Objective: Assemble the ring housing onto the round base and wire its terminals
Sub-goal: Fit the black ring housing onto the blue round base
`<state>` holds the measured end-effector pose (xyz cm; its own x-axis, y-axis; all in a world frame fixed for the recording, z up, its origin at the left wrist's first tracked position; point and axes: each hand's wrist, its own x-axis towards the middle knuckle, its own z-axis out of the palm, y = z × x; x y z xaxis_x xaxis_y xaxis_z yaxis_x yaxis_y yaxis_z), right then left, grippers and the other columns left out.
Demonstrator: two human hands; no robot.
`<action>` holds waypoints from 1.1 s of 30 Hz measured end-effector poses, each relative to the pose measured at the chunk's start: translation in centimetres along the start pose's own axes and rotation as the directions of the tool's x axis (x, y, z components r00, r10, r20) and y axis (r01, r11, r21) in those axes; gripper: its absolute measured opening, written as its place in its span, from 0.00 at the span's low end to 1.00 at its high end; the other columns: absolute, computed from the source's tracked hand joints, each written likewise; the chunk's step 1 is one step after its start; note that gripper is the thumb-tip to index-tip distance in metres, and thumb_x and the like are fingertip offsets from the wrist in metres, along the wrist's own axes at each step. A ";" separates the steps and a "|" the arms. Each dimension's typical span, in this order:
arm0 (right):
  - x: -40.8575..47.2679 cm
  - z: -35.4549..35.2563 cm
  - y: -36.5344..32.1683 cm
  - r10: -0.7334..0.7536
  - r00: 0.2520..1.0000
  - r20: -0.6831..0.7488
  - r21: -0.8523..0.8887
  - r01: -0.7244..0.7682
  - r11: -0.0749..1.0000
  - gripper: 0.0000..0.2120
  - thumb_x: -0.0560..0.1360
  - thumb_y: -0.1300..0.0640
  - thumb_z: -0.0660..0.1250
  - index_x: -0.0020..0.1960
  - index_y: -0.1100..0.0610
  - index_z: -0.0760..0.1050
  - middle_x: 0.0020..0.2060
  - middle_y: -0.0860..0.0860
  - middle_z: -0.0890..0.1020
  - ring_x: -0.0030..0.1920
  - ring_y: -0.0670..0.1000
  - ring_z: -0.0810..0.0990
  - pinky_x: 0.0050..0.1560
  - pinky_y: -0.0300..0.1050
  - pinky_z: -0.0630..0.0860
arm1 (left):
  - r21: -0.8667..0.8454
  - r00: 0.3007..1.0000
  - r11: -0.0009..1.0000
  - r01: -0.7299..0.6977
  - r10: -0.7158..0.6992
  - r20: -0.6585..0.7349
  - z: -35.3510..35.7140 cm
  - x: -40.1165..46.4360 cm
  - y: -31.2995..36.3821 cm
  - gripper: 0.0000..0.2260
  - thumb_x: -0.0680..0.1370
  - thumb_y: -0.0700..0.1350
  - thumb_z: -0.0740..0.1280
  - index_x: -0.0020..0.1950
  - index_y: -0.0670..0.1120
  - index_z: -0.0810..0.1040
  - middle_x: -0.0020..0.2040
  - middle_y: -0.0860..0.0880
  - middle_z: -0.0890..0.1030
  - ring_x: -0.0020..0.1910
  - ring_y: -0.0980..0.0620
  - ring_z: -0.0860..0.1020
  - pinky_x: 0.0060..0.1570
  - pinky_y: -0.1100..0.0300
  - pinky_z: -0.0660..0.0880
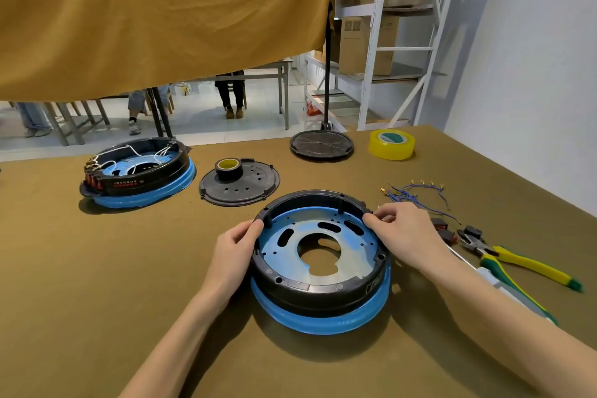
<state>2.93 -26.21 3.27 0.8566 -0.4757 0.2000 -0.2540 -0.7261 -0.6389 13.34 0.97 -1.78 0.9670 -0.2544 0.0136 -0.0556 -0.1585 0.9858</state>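
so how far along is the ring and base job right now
Done: the black ring already sits on the blue base. In hand: the left hand and right hand grip the ring's rim on opposite sides, apparently seating or aligning it. Left: no wires are in it; the blue wires lie loose on the table beside the pliers. The finished unit at far left shows wiring fitted.

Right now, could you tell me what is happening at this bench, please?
A person is seating the black ring housing on the blue round base. The left hand grips its left rim and the right hand its far right rim. No wires are fitted yet: the blue wires and pliers lie to the right. An already wired unit sits at far left.
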 end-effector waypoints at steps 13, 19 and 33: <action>-0.6 -0.4 0.3 0.047 0.999 0.011 0.060 -0.048 0.997 0.13 0.79 0.44 0.68 0.50 0.53 0.83 0.41 0.45 0.82 0.43 0.41 0.79 0.38 0.37 0.72 | 0.003 0.999 1.000 -0.013 0.013 -0.030 0.5 -1.1 1.0 0.15 0.83 0.57 0.64 0.60 0.50 0.84 0.50 0.51 0.87 0.52 0.52 0.84 0.50 0.57 0.81; -0.8 -0.7 0.5 0.074 0.990 0.118 0.003 -0.075 0.997 0.17 0.79 0.43 0.67 0.50 0.58 0.80 0.45 0.53 0.84 0.45 0.49 0.81 0.43 0.44 0.75 | -0.008 1.000 1.000 -0.022 0.022 -0.015 0.1 -0.8 1.1 0.11 0.82 0.59 0.65 0.50 0.56 0.84 0.45 0.58 0.87 0.47 0.57 0.85 0.43 0.64 0.80; 2.1 1.2 -2.6 -0.031 0.985 0.169 -0.173 0.061 0.983 0.15 0.82 0.51 0.65 0.65 0.57 0.74 0.49 0.54 0.82 0.48 0.55 0.82 0.48 0.52 0.80 | 0.143 0.997 0.987 -0.068 0.062 0.045 -1.0 0.2 1.3 0.15 0.81 0.63 0.64 0.50 0.57 0.86 0.44 0.54 0.88 0.47 0.52 0.85 0.50 0.53 0.82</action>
<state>5.96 -24.71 4.44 0.9278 -0.3616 0.0913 -0.2750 -0.8286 -0.4876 13.75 1.69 -0.28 0.9495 -0.3065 0.0676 -0.1564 -0.2755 0.9485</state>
